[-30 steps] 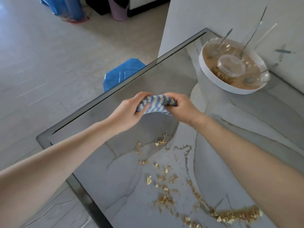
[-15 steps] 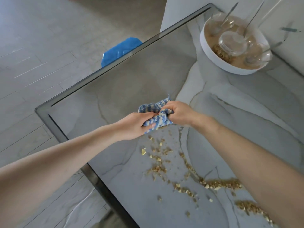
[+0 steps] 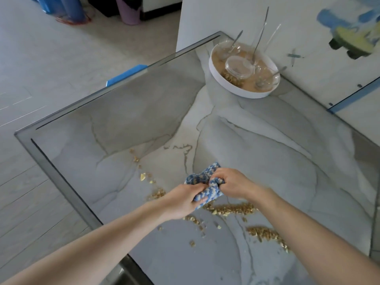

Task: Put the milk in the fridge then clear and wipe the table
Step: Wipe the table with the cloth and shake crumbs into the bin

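A blue-and-white striped cloth (image 3: 203, 183) is bunched between both hands above the grey marble table (image 3: 144, 112). My left hand (image 3: 183, 201) grips its near end and my right hand (image 3: 230, 183) grips its far side, fingers curled into the fabric. Golden cereal crumbs (image 3: 228, 208) lie scattered on the tabletop under and around the hands, with another heap (image 3: 265, 233) nearer the right forearm. No milk is in view.
A white dish (image 3: 232, 87) at the table's far corner holds brownish liquid, clear glass bowls and spoons. A blue stool (image 3: 125, 75) stands beyond the far edge. The wall runs along the right side. The table's left edge (image 3: 55, 177) is close.
Both hands have carried the cloth back toward me across the table, over the crumbs. The cloth is more crumpled than before.
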Demonstrator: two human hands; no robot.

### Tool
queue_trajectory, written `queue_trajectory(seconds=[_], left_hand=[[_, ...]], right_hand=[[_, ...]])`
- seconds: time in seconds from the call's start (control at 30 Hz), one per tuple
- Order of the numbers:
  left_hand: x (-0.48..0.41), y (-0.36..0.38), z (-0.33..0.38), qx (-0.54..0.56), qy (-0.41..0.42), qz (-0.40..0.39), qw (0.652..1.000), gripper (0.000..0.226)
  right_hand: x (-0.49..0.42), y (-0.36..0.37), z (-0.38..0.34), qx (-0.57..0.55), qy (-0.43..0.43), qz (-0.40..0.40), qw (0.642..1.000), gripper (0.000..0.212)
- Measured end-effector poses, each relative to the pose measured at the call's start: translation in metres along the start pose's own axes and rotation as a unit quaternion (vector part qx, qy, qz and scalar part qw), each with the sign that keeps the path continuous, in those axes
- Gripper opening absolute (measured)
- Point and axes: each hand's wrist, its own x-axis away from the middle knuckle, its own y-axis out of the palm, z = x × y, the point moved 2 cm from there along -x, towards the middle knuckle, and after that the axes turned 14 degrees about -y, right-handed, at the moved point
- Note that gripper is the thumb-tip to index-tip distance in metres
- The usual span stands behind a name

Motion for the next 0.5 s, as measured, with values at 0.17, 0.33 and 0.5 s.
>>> queue_trajectory(seconds=[0.17, 0.33, 0.5], left_hand=[[0.001, 0.03, 0.029, 0.003, 0.01, -0.01, 1.0, 0.031], [-0.002, 0.045, 0.059, 0.037, -0.004, -0.032, 0.999, 0.027], [-0.007, 0.024, 0.083, 0.142, -0.005, -0.013, 0.99, 0.025]], right_hand=[[0.039, 0.007, 0.015, 0.003, 0.036, 0.001, 0.999, 0.039], [0.072, 0.001, 0.024, -0.041, 0.105, 0.02, 0.993, 0.043], [0.1, -0.027, 0.028, -0.159, 0.147, 0.163, 0.963, 0.025]])
